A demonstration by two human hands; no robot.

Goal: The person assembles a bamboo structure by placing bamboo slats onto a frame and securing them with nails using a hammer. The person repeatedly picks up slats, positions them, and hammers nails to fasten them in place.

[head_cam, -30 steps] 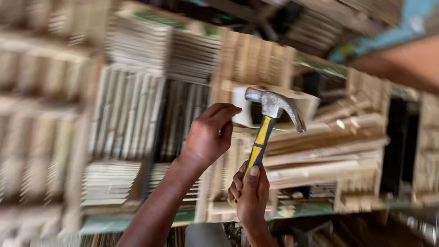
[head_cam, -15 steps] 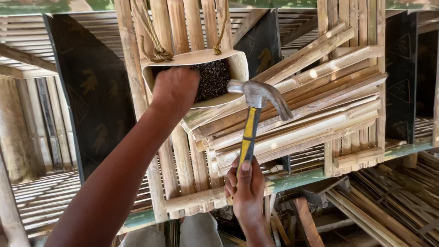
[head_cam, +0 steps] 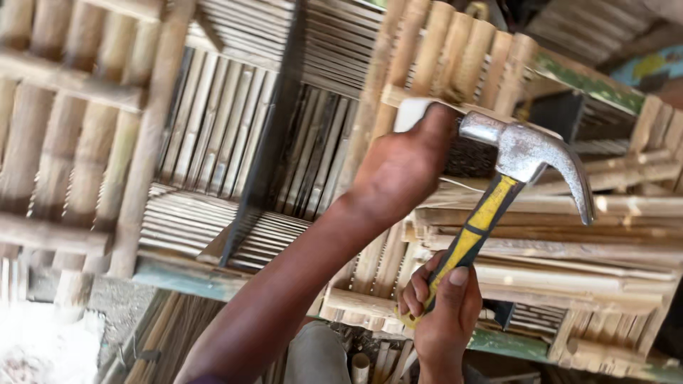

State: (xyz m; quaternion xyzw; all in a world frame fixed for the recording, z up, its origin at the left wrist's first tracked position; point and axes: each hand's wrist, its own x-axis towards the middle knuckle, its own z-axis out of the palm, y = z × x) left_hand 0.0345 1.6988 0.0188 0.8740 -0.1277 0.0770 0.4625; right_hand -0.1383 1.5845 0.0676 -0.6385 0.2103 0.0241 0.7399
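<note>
My right hand (head_cam: 445, 313) grips the claw hammer (head_cam: 512, 185) by its yellow-black handle, lower right of centre. My left hand (head_cam: 402, 171) pinches something hidden at the bamboo frame (head_cam: 455, 57), upper centre.

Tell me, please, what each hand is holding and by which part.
The right hand holds the hammer by the lower end of its yellow-and-black handle. The left hand reaches into a white tub on the bamboo frames; whether it holds anything cannot be told.
</note>
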